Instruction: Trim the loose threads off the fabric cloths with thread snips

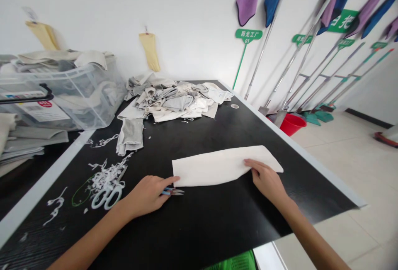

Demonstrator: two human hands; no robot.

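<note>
A long piece of white cloth (214, 168), tapered toward its right end, lies across the black table. My left hand (149, 195) is closed around small thread snips (174, 191) with blue handles, and their metal blades point right. Its index finger reaches onto the cloth's lower left corner. At the cloth's lower right edge, my right hand (267, 183) grips the cloth, with fingers on top; the thumb is partly hidden. Left of my left hand, white-handled scissors (107, 197) lie by a heap of white thread scraps (108, 176).
A pile of grey and white cloth pieces (177, 102) covers the table's far side. At left stands a clear plastic bin (90, 96) full of cloth, beside folded cloths (34, 141). A red bucket (292, 125) and several mops and brooms stand along the wall. A green basket (236, 261) shows below the table.
</note>
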